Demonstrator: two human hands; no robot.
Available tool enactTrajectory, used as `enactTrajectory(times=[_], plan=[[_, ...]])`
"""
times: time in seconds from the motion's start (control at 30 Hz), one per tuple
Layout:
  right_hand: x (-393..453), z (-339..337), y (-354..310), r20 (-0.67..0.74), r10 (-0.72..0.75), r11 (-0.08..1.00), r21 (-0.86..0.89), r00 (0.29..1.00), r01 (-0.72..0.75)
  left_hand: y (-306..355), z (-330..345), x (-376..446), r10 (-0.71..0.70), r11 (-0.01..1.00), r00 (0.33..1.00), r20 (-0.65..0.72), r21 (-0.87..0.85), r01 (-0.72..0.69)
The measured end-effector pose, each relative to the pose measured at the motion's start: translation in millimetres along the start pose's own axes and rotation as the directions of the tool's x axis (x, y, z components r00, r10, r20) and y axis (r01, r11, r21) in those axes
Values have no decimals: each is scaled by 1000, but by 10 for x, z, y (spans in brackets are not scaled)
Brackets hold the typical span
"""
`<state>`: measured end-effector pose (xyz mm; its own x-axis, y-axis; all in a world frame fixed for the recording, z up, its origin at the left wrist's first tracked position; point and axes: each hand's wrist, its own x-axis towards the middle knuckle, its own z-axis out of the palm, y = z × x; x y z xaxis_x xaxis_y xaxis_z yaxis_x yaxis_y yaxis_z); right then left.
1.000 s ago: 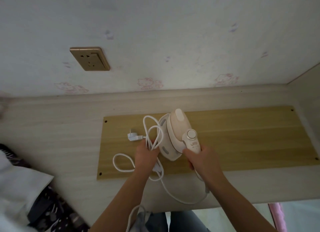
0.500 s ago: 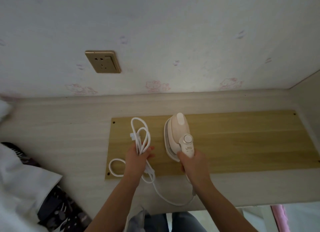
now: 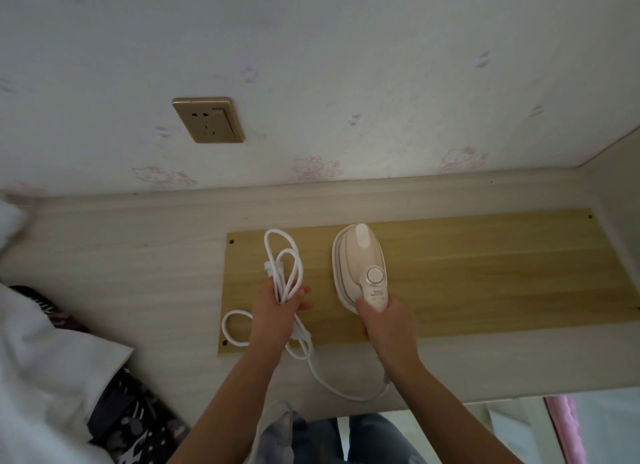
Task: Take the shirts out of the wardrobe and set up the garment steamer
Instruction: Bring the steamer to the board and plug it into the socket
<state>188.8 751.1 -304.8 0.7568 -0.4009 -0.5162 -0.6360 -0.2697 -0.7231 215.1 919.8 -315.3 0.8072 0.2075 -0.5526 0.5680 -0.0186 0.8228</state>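
Observation:
A cream handheld garment steamer (image 3: pixel 358 259) lies on a yellow wooden board (image 3: pixel 485 273). My right hand (image 3: pixel 384 321) grips its handle from the near side. My left hand (image 3: pixel 277 311) holds a bunch of loops of the steamer's white power cord (image 3: pixel 284 266) just left of the steamer; the plug (image 3: pixel 269 267) sits among the loops. More cord trails off the board's near edge back to the handle. A white shirt (image 3: pixel 41 370) lies at the left over a dark patterned garment (image 3: pixel 135 418).
A gold wall socket (image 3: pixel 207 119) sits on the wallpapered wall, above and left of the board. The board rests on a pale wooden desk (image 3: pixel 121 255) boxed in by a side panel at the right. A pink cloth edge (image 3: pixel 564 429) hangs at bottom right.
My left hand has gathered the loose cord and plug into a bunch and lifted it left of the steamer. The steamer has been set flatter on the board.

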Motion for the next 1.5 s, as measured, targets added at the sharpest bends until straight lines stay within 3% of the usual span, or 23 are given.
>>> enactTrajectory(times=[0.13, 0.3, 0.43, 0.53, 0.6, 0.63, 0.7, 0.83, 0.97, 1.03, 1.17, 1.27, 1.4, 1.5], plan=[[13, -18, -11, 29, 15, 999, -38, 999, -14, 28, 1, -29, 18, 1000, 1000, -2, 2, -18], [-2, -159, -141, 200, 61, 997, -58, 978, -51, 92, 1, -64, 44, 999, 999, 1, -26, -44], [16, -392, -294, 327, 70, 929, -366, 942, 57, 192, -61, -110, 85, 994, 996, 26, -71, -83], [-27, -553, -444, 167, -185, 864, -441, 968, 242, 293, -151, -163, 118, 987, 989, 93, -119, -107], [-85, -599, -597, 56, -435, 816, -399, 899, 419, 368, -206, -201, 151, 980, 979, 134, -150, -131], [-111, -589, -693, 60, -504, 797, -351, 862, 490, 408, -227, -229, 171, 976, 974, 150, -160, -146], [-134, -501, -870, 160, -499, 816, -243, 852, 524, 482, -262, -292, 211, 969, 961, 177, -170, -182], [-130, -172, -1138, 441, -253, 944, -82, 861, 319, 623, -325, -438, 283, 950, 932, 229, -203, -239], [-120, 65, -1292, 644, 14, 996, 55, 765, -64, 742, -371, -551, 319, 945, 902, 291, -170, -279], [-103, 137, -1353, 661, 53, 970, 144, 749, -196, 765, -386, -578, 310, 950, 893, 328, -131, -282], [-95, 182, -1392, 717, 74, 930, 201, 693, -308, 749, -391, -597, 278, 960, 887, 369, -75, -269], [-56, 172, -1419, 662, 32, 864, 358, 748, -354, 754, -383, -604, 230, 968, 898, 376, 5, -250], [25, 80, -1508, 537, -41, 652, 654, 843, -385, 739, -445, -538, 194, 981, 966, 170, -30, -191], [68, 5, -1497, 513, -33, 711, 615, 858, -340, 772, -486, -473, 146, 973, 988, 44, -189, -135]])
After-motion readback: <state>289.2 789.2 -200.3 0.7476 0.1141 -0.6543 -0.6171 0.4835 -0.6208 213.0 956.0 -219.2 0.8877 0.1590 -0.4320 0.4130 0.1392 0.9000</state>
